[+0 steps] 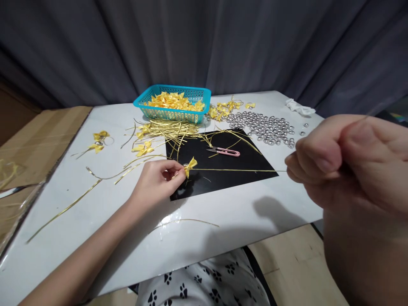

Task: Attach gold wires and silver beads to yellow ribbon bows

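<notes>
Left hand (pixel 156 178) pinching yellow bow (pixel 190 165); right hand (pixel 321 161), near right, gripping gold wire (pixel 236 170), pulling taut. Best keeping tension level.

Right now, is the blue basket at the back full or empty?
Full. The blue basket stands upright on the white table, and yellow ribbon bows are heaped up to its rim.

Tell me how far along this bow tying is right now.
Done: a few wired bows lie at the left of the white table, more by the basket. In hand: the left hand pinches a yellow bow while the right hand pulls its gold wire taut. Left: the basket's loose bows, a gold wire pile and silver beads.
</notes>
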Demonstrator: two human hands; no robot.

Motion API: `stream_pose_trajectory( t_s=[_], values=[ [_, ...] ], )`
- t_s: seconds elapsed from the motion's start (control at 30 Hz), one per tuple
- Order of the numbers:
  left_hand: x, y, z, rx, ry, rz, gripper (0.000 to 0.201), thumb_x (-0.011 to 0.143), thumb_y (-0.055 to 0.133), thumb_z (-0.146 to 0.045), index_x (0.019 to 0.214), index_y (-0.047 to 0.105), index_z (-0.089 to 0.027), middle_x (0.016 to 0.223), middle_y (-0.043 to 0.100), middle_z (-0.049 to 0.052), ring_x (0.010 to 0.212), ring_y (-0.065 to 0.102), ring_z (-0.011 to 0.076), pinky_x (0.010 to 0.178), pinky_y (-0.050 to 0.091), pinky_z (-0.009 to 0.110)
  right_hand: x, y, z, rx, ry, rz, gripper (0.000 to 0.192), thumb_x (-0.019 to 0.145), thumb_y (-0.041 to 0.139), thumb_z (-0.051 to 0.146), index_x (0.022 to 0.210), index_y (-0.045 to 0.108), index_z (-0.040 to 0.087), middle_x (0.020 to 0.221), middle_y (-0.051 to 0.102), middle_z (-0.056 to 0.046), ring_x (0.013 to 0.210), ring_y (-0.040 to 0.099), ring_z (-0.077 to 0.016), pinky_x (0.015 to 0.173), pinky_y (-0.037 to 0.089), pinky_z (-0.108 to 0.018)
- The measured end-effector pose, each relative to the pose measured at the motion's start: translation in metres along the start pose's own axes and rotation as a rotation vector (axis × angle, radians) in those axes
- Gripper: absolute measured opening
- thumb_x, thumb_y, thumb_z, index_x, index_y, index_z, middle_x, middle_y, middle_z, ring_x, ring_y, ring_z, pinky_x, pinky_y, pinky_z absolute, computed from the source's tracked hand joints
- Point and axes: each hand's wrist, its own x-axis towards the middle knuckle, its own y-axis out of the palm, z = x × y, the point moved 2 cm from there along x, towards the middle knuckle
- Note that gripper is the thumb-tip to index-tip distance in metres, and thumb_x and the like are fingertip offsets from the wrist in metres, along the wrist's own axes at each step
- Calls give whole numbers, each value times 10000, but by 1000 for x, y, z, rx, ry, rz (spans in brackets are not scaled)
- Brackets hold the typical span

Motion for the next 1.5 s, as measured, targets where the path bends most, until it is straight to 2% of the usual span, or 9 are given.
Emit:
stream_pose_trajectory(
  t_s=[0.27,0.4,0.47,0.53,0.63,0.87,1.1,1.27,1.5],
  values=[
    [-1,2,-1,-31,-43,2,180,705,537,-259,647,662,-144,612,638,41,565,531,133,531,406,241,2,0,3,89,48,-206,323,797,658,309,533,522,184,494,238,42,381,164,-54,347,50,-278],
    [-1,0,-4,-169,-114,23,150,682,559,-256,600,629,-151,559,574,8,541,492,113,508,382,225,4,7,-13,184,42,-45,242,854,578,279,643,600,165,498,255,53,399,165,-48,369,79,-248],
    [-1,-1,-7,-273,-145,31,157,680,571,-268,579,610,-154,527,531,-11,517,462,99,491,365,216,6,17,-33,171,168,119,235,860,566,325,711,643,160,487,269,61,408,187,-45,383,116,-233],
    [-2,-2,-10,-347,-149,40,164,680,586,-281,577,607,-155,521,521,-18,514,456,94,487,361,210,6,28,-57,63,384,128,255,827,596,377,726,637,147,470,258,74,416,190,-44,399,114,-229],
    [-2,-3,-15,-411,-140,82,185,694,604,-302,580,620,-157,516,526,-20,513,461,92,487,372,207,4,46,-81,-29,552,229,338,738,664,450,683,628,118,463,306,79,427,204,-36,422,119,-232],
    [-3,-1,-9,-559,-175,161,164,702,664,-327,636,670,-177,554,589,-11,523,496,93,492,400,203,-5,63,-87,176,666,246,276,692,707,386,685,610,127,526,433,66,444,242,-29,429,157,-222],
    [-3,-2,-2,-550,-163,184,131,722,652,-306,660,680,-193,590,625,5,562,538,120,523,419,227,-2,58,-90,174,582,115,307,682,720,406,803,634,137,490,347,94,423,208,-28,420,123,-227],
    [-3,-1,1,-557,-161,231,156,749,627,-293,631,655,-195,565,575,-13,551,497,108,522,397,220,6,57,-86,62,524,184,244,687,722,362,738,629,142,473,344,88,435,260,-39,428,162,-228],
    [-3,-1,-7,-489,-117,112,168,739,630,-308,633,630,-177,563,538,-16,556,478,110,538,398,228,-4,62,-92,102,552,136,246,700,696,352,687,577,137,523,402,71,461,286,-40,438,168,-228]
  ],
)
